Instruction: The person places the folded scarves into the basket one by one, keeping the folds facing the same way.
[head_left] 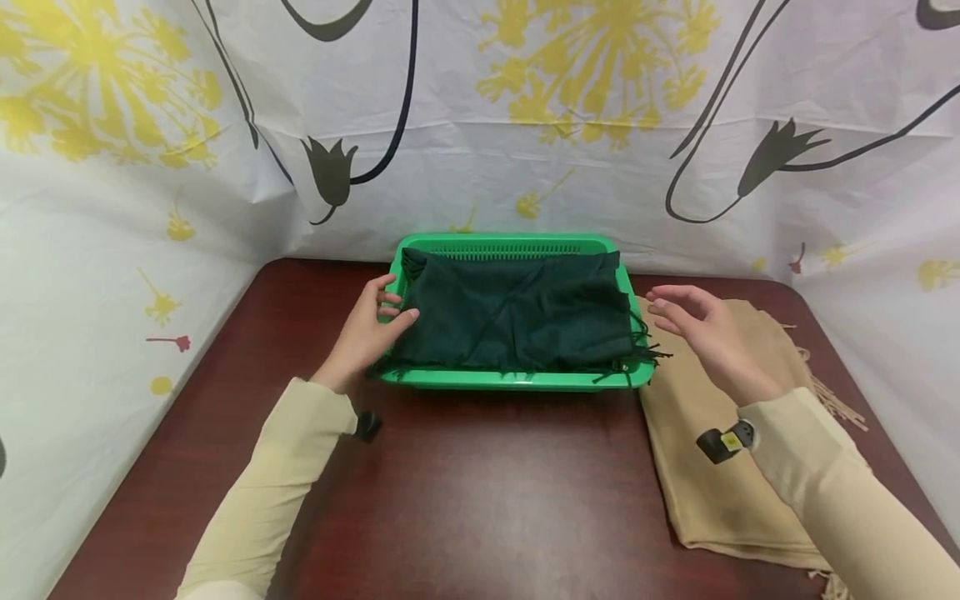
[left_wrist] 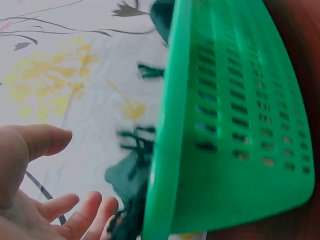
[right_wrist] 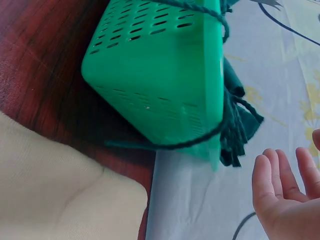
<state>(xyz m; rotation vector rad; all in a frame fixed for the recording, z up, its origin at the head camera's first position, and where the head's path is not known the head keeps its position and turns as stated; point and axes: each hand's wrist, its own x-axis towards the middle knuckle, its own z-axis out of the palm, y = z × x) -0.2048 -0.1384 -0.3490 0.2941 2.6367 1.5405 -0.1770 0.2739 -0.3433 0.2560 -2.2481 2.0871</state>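
A dark green fringed scarf (head_left: 517, 312) lies folded in a green plastic basket (head_left: 517, 381), its tassels hanging over the rim at the right end. My left hand (head_left: 369, 323) is at the basket's left end, thumb over the scarf's edge, fingers loosely spread. In the left wrist view that hand (left_wrist: 55, 200) grips nothing. To the right of the basket, my right hand (head_left: 701, 329) hovers with fingers relaxed and holds nothing. The right wrist view shows the hand (right_wrist: 290, 200) apart from the basket (right_wrist: 150, 75) and the dangling tassels (right_wrist: 235, 130).
A tan fringed scarf (head_left: 712, 467) lies folded on the dark red-brown table (head_left: 480, 500), right of the basket and partly under my right arm. White cloth (head_left: 450, 183) printed with yellow and grey flowers hangs behind the table and along its sides.
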